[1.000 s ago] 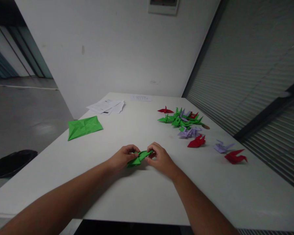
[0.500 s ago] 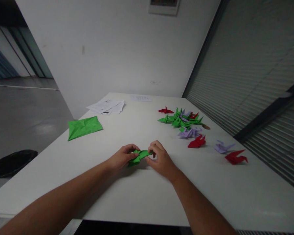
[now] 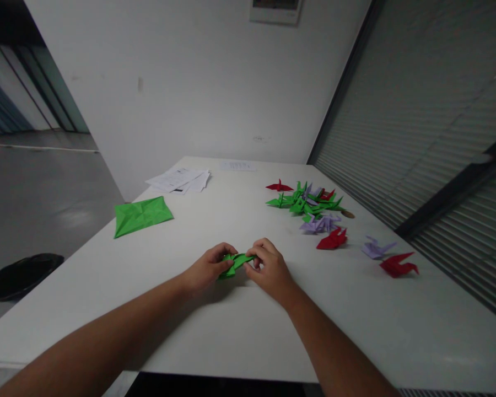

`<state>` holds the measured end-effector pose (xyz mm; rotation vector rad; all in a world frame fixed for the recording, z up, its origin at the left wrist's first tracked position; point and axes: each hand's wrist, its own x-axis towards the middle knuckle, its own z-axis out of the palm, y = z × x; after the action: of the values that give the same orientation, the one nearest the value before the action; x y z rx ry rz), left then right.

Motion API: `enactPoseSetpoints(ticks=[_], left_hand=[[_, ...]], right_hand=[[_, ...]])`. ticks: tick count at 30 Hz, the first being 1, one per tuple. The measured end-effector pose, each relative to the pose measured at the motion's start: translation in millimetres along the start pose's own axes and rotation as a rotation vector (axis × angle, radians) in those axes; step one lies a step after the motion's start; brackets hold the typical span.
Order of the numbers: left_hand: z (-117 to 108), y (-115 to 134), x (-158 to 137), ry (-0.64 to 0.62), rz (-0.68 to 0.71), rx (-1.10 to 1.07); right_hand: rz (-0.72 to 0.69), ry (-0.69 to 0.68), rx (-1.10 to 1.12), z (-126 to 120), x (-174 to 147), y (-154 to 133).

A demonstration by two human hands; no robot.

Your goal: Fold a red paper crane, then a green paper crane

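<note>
A partly folded piece of green origami paper (image 3: 232,267) is held between my two hands, just above the white table (image 3: 215,325). My left hand (image 3: 209,268) pinches its left side between thumb and fingers. Its right end is gripped by my right hand (image 3: 269,269), with thumb below and fingers curled on top. Fingers hide both ends of the paper. To the left lies a creased green sheet (image 3: 144,215), flat on the table.
Several folded paper cranes in green, purple and red form a pile (image 3: 308,201) at the back right. A red crane (image 3: 398,266) and a purple crane (image 3: 377,248) sit nearer. Printed papers (image 3: 179,179) lie back left. A black bin (image 3: 22,275) stands on the floor.
The fingers of my right hand have slid slightly leftward along the green paper, and the paper is tilted a little differently. Both hands keep their hold; everything else is unmoved.
</note>
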<state>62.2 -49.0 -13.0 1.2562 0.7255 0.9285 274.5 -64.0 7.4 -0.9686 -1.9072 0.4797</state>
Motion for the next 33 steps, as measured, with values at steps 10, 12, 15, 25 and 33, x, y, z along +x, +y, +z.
enactPoseSetpoints(ticks=[10, 12, 15, 25, 33], left_hand=[[4.2, 1.0, -1.1, 0.046, 0.072, 0.027], [4.7, 1.2, -1.1, 0.045, 0.081, 0.023], [5.7, 2.8, -1.1, 0.028, 0.076, 0.028], [3.9, 3.7, -0.2, 0.055, 0.058, 0.020], [6.2, -1.1, 2.0, 0.069, 0.050, -0.070]], right_hand=[[-0.088, 0.127, -0.001, 6.8, 0.2, -0.9], [-0.131, 0.162, -0.037, 7.2, -0.1, -2.3], [-0.165, 0.217, -0.064, 7.8, -0.6, -4.4], [-0.218, 0.127, -0.170, 5.5, -1.7, -3.5], [-0.229, 0.117, -0.267, 6.0, -3.3, -2.6]])
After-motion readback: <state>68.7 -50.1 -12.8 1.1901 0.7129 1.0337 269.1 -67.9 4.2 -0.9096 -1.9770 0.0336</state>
